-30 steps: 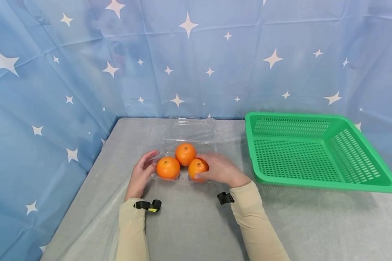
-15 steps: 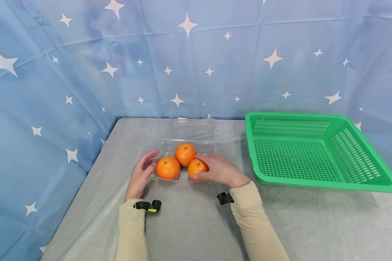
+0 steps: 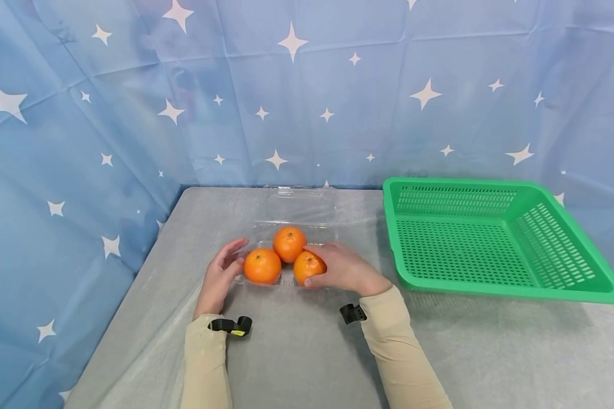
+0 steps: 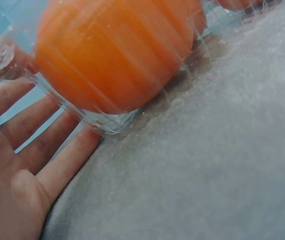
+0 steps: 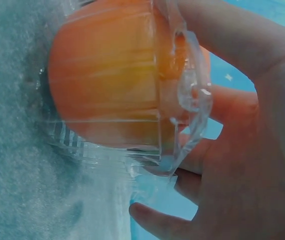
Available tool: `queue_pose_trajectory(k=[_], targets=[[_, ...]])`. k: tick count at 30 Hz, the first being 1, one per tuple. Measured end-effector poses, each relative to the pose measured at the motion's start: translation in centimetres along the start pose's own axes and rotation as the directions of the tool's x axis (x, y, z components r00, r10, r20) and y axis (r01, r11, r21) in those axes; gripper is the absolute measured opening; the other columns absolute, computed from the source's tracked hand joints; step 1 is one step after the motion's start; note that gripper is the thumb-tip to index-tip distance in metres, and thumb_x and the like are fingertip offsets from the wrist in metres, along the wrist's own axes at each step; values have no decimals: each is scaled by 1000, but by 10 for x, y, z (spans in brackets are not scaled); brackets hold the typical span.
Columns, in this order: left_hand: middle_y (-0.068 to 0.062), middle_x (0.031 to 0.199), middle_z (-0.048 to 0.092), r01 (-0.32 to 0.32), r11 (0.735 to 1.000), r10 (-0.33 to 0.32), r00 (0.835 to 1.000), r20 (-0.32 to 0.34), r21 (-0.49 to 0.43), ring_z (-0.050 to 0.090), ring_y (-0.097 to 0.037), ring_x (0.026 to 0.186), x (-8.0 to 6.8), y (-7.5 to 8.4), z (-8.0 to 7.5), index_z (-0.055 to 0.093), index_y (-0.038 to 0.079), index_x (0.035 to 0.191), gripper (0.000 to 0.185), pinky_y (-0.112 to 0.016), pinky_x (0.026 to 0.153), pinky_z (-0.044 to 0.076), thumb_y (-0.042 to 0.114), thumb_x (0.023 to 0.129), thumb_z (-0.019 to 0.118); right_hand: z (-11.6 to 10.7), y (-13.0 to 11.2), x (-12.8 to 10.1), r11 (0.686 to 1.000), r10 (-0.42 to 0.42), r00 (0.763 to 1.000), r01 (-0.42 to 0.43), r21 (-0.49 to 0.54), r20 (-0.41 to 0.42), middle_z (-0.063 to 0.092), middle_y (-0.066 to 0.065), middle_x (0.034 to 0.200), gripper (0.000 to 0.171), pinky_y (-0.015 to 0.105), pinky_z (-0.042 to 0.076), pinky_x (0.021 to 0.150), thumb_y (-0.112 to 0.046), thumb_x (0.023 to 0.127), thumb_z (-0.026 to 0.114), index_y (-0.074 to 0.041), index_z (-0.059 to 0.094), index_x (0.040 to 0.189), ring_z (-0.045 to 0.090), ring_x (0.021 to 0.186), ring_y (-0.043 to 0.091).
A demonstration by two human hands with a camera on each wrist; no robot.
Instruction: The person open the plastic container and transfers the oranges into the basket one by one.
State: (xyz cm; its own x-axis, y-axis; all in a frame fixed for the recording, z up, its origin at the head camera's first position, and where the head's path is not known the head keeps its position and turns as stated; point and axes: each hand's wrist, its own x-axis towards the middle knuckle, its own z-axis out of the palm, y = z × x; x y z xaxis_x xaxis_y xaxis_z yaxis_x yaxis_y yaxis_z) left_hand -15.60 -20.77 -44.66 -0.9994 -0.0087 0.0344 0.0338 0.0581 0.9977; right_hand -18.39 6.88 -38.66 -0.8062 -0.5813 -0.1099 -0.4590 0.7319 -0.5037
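Three oranges sit in a clear plastic container (image 3: 286, 282) on the grey table: one left (image 3: 262, 266), one at the back (image 3: 289, 243), one right (image 3: 306, 264). The open lid (image 3: 299, 204) lies flat behind it. My left hand (image 3: 231, 260) rests with straight fingers (image 4: 57, 170) against the container's left corner (image 4: 107, 120), beside the left orange (image 4: 112, 50). My right hand (image 3: 332, 264) curls round the container's right end, thumb in front and fingers over the top. In the right wrist view the plastic rim (image 5: 192, 100) presses into my palm (image 5: 252, 165), with the right orange (image 5: 102, 80) behind it.
An empty green slotted basket (image 3: 491, 289) stands to the right of the container, close to my right forearm. The table (image 3: 297, 352) is covered in grey cloth. A blue star-patterned curtain (image 3: 107, 142) closes off the back and the left side.
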Motion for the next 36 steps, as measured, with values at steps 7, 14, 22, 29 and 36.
queue_pose_trajectory(k=[7,14,22,29,36], targets=[[4,128,47,0,1000,0,1000,-17,20,47,-14,113,7,-15,-2,47,24,127,42,-33,89,42,24,86,58,0,1,0,1000,26,999,-26,-15,-29,52,0,117,72,35,38,84,-50,68,70,-23,46,130,45,104,18],[1,130,45,14,1000,-14,1000,-4,13,46,-16,115,5,-6,0,46,20,128,41,-33,90,42,15,88,55,0,2,-1,998,64,996,-63,20,-59,46,0,117,70,35,41,79,-54,66,69,-30,45,128,47,97,16],[1,130,45,18,999,-18,1000,-10,29,46,-17,116,5,-2,0,45,19,129,42,-36,91,41,15,89,54,-1,0,0,997,58,996,-54,54,-70,44,-4,110,67,30,43,72,-57,66,67,-34,45,125,48,87,11],[7,127,47,6,999,-5,1000,-21,38,47,-14,114,10,-16,-5,47,25,127,41,-35,89,42,22,87,56,2,-2,1,992,63,997,-58,109,-42,43,-3,109,66,30,43,70,-56,66,67,-35,44,125,49,86,13],[8,127,47,28,998,-26,999,-34,49,47,-12,113,8,-17,-3,47,27,126,40,-36,90,41,23,87,57,3,-1,0,990,51,997,-44,132,-52,41,-5,108,63,29,43,70,-54,67,67,-35,44,123,50,85,12]])
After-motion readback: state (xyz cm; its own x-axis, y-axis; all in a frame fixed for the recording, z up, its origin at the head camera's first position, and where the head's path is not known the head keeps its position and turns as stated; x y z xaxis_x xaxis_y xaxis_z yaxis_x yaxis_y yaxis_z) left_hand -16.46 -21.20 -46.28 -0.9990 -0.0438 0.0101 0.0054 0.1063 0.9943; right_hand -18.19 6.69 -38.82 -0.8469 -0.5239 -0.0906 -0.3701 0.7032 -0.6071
